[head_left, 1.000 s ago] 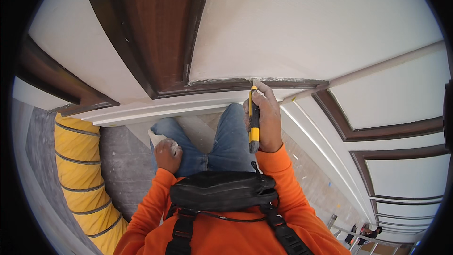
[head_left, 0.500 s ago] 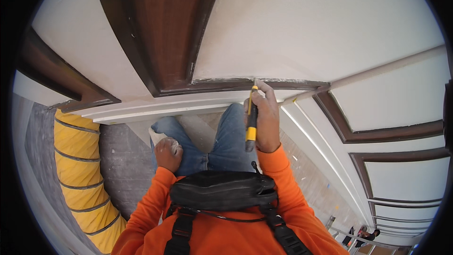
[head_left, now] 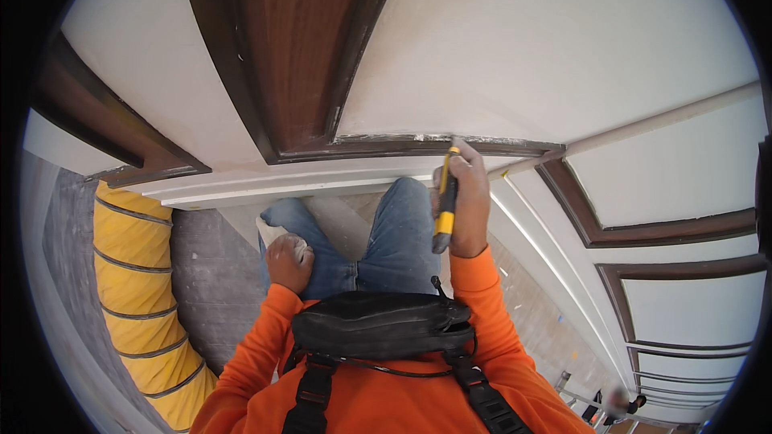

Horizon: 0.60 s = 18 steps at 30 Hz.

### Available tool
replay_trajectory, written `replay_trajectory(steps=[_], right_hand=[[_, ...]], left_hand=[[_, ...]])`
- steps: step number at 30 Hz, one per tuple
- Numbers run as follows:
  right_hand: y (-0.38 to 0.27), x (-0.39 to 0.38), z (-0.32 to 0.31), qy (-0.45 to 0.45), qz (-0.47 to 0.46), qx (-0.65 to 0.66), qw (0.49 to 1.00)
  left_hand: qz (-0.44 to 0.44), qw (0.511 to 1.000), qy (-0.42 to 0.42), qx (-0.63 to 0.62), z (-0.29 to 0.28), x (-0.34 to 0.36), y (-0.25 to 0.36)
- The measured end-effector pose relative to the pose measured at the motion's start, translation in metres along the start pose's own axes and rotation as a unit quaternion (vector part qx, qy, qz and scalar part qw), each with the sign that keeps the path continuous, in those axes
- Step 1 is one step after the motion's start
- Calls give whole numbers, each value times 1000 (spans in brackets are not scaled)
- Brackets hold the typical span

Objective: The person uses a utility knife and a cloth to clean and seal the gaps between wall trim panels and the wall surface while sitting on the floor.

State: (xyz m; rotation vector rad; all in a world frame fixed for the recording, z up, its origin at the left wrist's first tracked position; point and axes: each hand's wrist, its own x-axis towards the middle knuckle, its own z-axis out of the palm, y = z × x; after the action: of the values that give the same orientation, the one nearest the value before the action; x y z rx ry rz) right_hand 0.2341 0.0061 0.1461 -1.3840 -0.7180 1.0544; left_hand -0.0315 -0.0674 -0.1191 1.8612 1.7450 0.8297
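My right hand is closed around a yellow-and-black utility knife. Its front end points at the lower dark trim of a wall panel, and the blade tip is hard to make out. Along that trim's upper edge runs a rough, whitish chipped line, just left of my fingertips. My left hand rests on my left thigh, fingers curled round what looks like a white rag. Pale dust coats the fingers of both hands.
A white panel face rises ahead, beside a brown wood panel. White baseboard runs below. At left lies a ribbed yellow duct hose on the grey floor. Far lower right, another person is near a ladder.
My right hand, with the knife, has shifted a little to the right along the trim. The left hand stays on my thigh.
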Motion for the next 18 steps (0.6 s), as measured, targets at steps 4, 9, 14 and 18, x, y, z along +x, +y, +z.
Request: replay_trajectory(steps=[4,9,14,18], right_hand=[[6,-7,15,-56,8,-32,998],[4,-6,11,-54,6,-4,999],[3,-5,10,-37,9,1,999],[5,-8,18,-58,3,-23,998]], left_hand=[[-21,1000,-13,4,0,-2,-2],[-16,1000,-7,0,2,-2,-3],[-27,1000,-12,-6,5,-3,-8],[-23,1000,-16,2,3,-3,-4]])
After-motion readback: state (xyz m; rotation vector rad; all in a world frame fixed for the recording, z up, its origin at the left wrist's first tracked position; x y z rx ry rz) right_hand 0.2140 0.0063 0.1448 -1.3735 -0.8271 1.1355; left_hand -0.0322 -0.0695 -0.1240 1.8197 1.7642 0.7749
